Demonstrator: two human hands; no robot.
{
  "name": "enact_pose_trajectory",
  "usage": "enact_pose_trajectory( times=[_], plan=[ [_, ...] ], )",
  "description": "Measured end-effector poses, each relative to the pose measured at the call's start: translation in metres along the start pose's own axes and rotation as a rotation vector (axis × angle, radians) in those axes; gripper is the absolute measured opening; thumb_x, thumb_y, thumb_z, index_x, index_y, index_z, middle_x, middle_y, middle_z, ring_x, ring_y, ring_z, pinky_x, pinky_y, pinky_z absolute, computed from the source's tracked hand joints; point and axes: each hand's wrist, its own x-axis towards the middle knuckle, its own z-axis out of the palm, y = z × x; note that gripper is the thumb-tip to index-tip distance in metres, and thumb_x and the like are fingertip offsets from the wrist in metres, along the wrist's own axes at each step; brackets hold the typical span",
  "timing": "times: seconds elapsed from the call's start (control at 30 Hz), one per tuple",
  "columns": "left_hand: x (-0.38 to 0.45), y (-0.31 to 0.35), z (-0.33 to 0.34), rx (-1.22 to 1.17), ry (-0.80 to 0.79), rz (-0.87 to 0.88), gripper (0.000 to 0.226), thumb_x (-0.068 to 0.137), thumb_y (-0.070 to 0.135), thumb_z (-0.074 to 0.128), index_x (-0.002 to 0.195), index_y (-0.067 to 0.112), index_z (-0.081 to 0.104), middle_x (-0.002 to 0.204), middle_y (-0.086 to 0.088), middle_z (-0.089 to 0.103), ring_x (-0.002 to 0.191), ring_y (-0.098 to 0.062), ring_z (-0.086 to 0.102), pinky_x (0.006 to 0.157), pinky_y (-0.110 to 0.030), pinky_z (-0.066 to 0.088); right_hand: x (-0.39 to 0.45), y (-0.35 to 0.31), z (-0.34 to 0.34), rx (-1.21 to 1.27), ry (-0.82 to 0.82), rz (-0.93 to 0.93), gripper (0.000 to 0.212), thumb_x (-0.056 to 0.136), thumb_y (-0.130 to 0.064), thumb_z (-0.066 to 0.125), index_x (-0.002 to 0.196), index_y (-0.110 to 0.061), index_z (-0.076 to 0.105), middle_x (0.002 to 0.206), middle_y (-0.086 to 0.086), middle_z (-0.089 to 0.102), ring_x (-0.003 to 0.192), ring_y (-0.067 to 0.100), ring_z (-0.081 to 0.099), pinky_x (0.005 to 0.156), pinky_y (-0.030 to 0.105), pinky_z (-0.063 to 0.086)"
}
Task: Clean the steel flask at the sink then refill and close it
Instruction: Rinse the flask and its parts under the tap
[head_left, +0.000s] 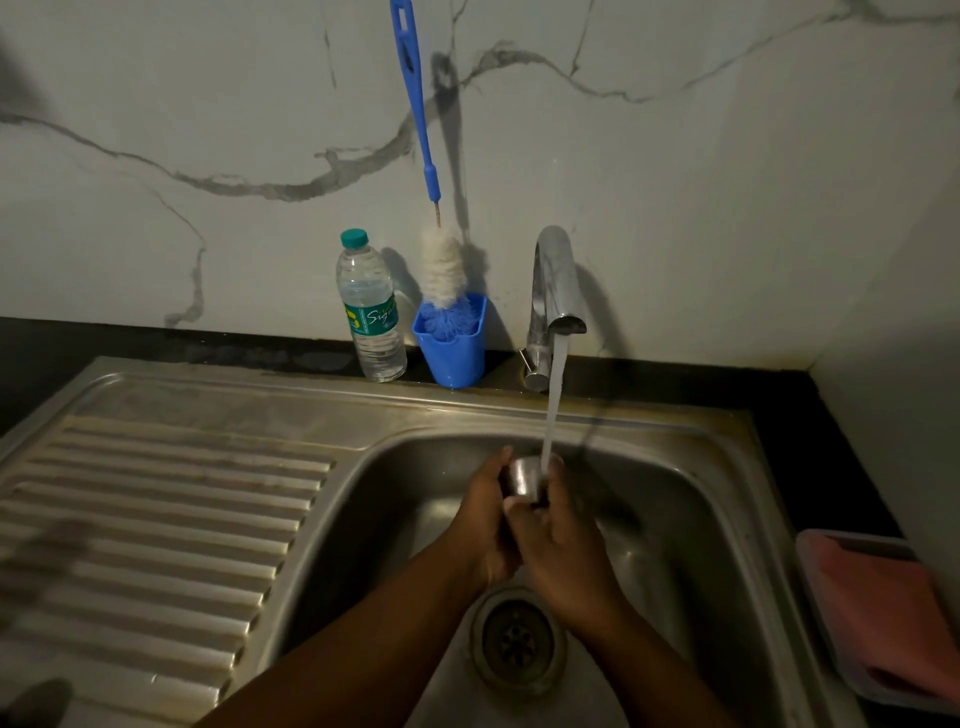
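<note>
Just below the centre of the frame, two bare hands wrap around a small steel flask (524, 475), holding it upright over the sink basin (675, 519). The left hand (485, 525) curls its fingers around the flask's left side, and the right hand (558, 545) curls around its right side and lower part, so only the flask's shiny upper portion shows between them. Both hands are closed firmly on the flask. A stream of water (553, 405) falls from the chrome tap (553, 291) above and lands at the flask's top, near its right edge. Both forearms reach in from the bottom of the frame. Directly beneath the hands, the round drain (517, 642) sits in the floor of the basin.

To the left, the steel draining board (156, 519) with its raised ridges fills the lower left of the frame. At the back edge of the sink, left of the tap, a blue cup (452, 358) holds a long bottle brush (428, 208) with a blue handle leaning against the white marbled wall (208, 130). Just left of the cup stands a clear plastic water bottle (370, 312) with a teal cap. At the lower right edge, a pink cloth (893, 608) lies in a shallow tray (810, 597) on the dark counter. The lighting is dim.
</note>
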Motion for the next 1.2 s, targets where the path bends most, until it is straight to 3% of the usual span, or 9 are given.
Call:
enact_pose_trajectory(
  times=[0.13, 0.2, 0.3, 0.37, 0.5, 0.6, 0.8, 0.93, 1.2],
  plan=[
    [0.002, 0.006, 0.002, -0.074, -0.008, 0.015, 0.057, 0.095, 0.053, 0.042, 0.095, 0.001, 0.065, 0.076, -0.018, 0.07, 0.07, -0.028, 0.067, 0.072, -0.034, 0.052, -0.008, 0.011, 0.006, -0.399, 0.065, -0.242, 0.073, 0.083, -0.071, 0.006, 0.144, -0.04, -0.018, 0.152, -0.018, -0.017, 0.14, 0.002, -0.014, 0.114, 0.031, -0.007],
    [-0.002, 0.005, 0.002, -0.076, 0.013, 0.027, 0.068, 0.092, 0.063, 0.041, 0.103, 0.0, 0.065, 0.086, -0.021, 0.072, 0.076, -0.031, 0.07, 0.074, -0.038, 0.052, -0.003, 0.021, 0.007, -0.397, 0.066, -0.202, 0.079, 0.078, -0.078, 0.005, 0.146, -0.042, -0.009, 0.151, -0.02, -0.007, 0.143, 0.005, -0.002, 0.118, 0.036, -0.001],
    [0.002, 0.001, -0.002, 0.091, 0.08, 0.134, 0.075, 0.091, 0.069, 0.032, 0.119, 0.005, 0.061, 0.107, -0.019, 0.072, 0.096, -0.031, 0.071, 0.082, -0.041, 0.055, 0.002, 0.019, 0.002, 0.105, 0.018, 0.043, 0.08, 0.066, -0.089, 0.033, 0.134, -0.046, 0.036, 0.141, -0.012, 0.046, 0.123, 0.009, 0.048, 0.107, 0.042, 0.039],
    [0.004, 0.001, 0.002, 0.241, 0.137, 0.234, 0.074, 0.092, 0.068, 0.028, 0.119, 0.008, 0.061, 0.11, -0.016, 0.071, 0.1, -0.028, 0.07, 0.09, -0.044, 0.054, 0.003, 0.009, -0.002, 0.278, 0.0, 0.08, 0.073, 0.067, -0.079, 0.047, 0.13, -0.043, 0.041, 0.128, -0.009, 0.056, 0.112, 0.009, 0.057, 0.1, 0.04, 0.047],
    [0.009, 0.006, 0.01, 0.477, 0.181, 0.418, 0.083, 0.091, 0.065, 0.017, 0.102, 0.003, 0.07, 0.091, -0.011, 0.075, 0.087, -0.018, 0.072, 0.079, -0.026, 0.054, 0.0, 0.006, -0.009, -0.14, 0.111, -0.105, 0.061, 0.094, -0.056, 0.034, 0.148, -0.04, 0.011, 0.156, -0.012, 0.012, 0.141, 0.01, 0.023, 0.114, 0.036, 0.028],
    [0.017, 0.011, 0.009, 0.521, 0.177, 0.502, 0.076, 0.097, 0.057, 0.017, 0.1, 0.005, 0.072, 0.09, -0.007, 0.075, 0.083, -0.009, 0.071, 0.071, -0.016, 0.049, -0.01, 0.013, -0.008, -0.469, 0.089, -0.218, 0.061, 0.087, -0.064, 0.006, 0.141, -0.042, -0.013, 0.148, -0.024, -0.012, 0.136, -0.003, -0.007, 0.115, 0.028, 0.003],
    [0.016, -0.008, 0.019, 0.492, 0.046, 0.536, 0.06, 0.1, 0.045, 0.023, 0.077, 0.01, 0.064, 0.068, -0.004, 0.068, 0.07, -0.014, 0.067, 0.072, -0.024, 0.052, 0.006, 0.012, -0.018, -0.288, 0.165, -0.079, 0.074, 0.087, -0.07, 0.012, 0.15, -0.032, 0.01, 0.158, -0.012, 0.006, 0.145, 0.01, 0.0, 0.12, 0.035, 0.005],
    [0.019, 0.001, 0.015, 0.38, 0.096, 0.446, 0.06, 0.105, 0.041, 0.022, 0.099, 0.001, 0.067, 0.092, -0.019, 0.072, 0.094, -0.028, 0.07, 0.087, -0.037, 0.053, 0.0, 0.01, -0.022, -0.498, 0.052, -0.247, 0.071, 0.079, -0.073, -0.002, 0.145, -0.045, -0.001, 0.148, -0.028, -0.011, 0.139, -0.003, -0.015, 0.116, 0.026, -0.004],
    [0.009, -0.006, 0.02, 0.447, 0.081, 0.402, 0.045, 0.106, 0.028, 0.028, 0.094, 0.005, 0.065, 0.083, -0.012, 0.068, 0.074, -0.016, 0.066, 0.065, -0.025, 0.052, 0.012, 0.007, -0.016, -0.107, 0.149, -0.02, 0.078, 0.079, -0.067, 0.019, 0.149, -0.032, 0.019, 0.158, -0.006, 0.013, 0.145, 0.011, 0.012, 0.118, 0.033, 0.016]
  ],
)
